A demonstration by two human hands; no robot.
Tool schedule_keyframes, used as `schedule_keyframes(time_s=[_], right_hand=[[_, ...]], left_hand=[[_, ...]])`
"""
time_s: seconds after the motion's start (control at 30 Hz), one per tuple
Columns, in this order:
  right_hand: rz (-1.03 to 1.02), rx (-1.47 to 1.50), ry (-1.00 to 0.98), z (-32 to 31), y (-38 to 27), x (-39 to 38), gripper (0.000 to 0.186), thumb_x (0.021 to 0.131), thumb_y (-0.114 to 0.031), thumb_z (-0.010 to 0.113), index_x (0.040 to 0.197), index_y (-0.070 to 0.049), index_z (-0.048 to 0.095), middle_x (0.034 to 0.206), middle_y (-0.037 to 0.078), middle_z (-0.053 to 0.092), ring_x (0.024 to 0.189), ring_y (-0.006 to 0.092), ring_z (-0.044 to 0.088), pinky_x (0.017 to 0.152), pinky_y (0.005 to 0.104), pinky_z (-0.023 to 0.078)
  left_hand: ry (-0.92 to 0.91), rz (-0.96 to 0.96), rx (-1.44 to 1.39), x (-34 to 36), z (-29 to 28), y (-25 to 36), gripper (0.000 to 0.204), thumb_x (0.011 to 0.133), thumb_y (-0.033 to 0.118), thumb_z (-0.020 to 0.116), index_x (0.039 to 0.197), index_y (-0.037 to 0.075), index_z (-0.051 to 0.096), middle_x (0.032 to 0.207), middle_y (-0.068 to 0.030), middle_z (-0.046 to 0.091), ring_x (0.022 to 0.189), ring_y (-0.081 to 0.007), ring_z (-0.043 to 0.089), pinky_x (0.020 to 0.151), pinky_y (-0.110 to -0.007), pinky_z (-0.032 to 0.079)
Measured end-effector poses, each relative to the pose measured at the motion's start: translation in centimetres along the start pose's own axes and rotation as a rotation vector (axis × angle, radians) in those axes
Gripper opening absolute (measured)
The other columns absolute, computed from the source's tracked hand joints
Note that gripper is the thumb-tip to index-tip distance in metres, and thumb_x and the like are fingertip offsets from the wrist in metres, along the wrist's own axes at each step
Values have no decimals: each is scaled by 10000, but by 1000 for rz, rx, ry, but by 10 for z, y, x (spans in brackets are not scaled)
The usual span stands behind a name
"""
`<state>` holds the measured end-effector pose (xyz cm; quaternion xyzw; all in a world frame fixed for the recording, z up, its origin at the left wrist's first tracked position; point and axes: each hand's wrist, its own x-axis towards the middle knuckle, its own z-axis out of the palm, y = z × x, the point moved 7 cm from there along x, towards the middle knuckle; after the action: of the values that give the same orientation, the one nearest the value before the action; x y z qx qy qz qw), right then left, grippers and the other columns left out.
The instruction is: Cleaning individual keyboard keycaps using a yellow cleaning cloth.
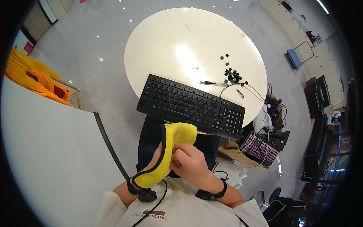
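Note:
A yellow cloth (159, 172) with black edging is held up in front of my shirt, over my lap. It drapes over my left hand (154, 160), whose fingers are hidden beneath it. My right hand (189, 160) is closed, its curled fingers pressed into a fold of the cloth. Whether anything small lies between the fingertips cannot be seen. Just beyond the hands, a black keyboard (185, 104) lies tilted across the near edge of the round table (162, 41) and overhangs it. The number-pad end shows pale spots where caps are off. Loose black keycaps (233, 76) are heaped beyond it.
A pen (212, 83) and a small slim tool (240, 93) lie behind the keyboard, beside its cable (254, 88). Right of the table, a cardboard box (236, 156) holds tangled cables and a pink-keyed keyboard (261, 148). A white surface (56, 151) fills the left side.

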<state>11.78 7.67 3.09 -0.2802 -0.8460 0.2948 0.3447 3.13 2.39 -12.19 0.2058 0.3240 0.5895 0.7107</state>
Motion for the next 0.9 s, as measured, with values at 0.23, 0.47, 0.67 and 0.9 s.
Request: schedule_keyframes(time_s=[0.23, 0.47, 0.67, 0.9], right_hand=[[-75, 155, -39, 5, -1, -1, 399, 825, 83, 890, 803, -63, 520, 984, 112, 749, 725, 243, 705, 607, 319, 552], [-91, 114, 135, 1, 10, -1, 349, 829, 107, 892, 844, -63, 587, 1007, 113, 784, 700, 204, 696, 603, 299, 551], [-35, 103, 24, 2, 20, -8, 323, 824, 84, 905, 1115, -12, 803, 1011, 109, 804, 763, 224, 739, 686, 321, 593], [11, 177, 33, -1, 19, -12, 275, 845, 14, 940, 1098, -5, 836, 1071, 123, 801, 858, 269, 762, 750, 352, 615]], left_hand=[[-154, -13, -216, 4, 22, 23, 629, 1262, 400, 472, 1806, 107, 356, 1843, -123, 420, 1669, -293, 447, 1383, -409, 337], [-52, -1, -180, 0, 35, 47, 638, 1261, 499, 465, 1770, 117, 423, 1743, -159, 525, 1588, -331, 539, 1328, -459, 448], [9, 163, -80, 3, 30, 60, 597, 1263, 428, 502, 1742, 77, 449, 1731, -178, 552, 1539, -343, 596, 1302, -476, 487], [26, 112, -152, -2, 30, 55, 663, 1242, 482, 524, 1766, 89, 422, 1770, -193, 505, 1571, -373, 566, 1327, -504, 470]])
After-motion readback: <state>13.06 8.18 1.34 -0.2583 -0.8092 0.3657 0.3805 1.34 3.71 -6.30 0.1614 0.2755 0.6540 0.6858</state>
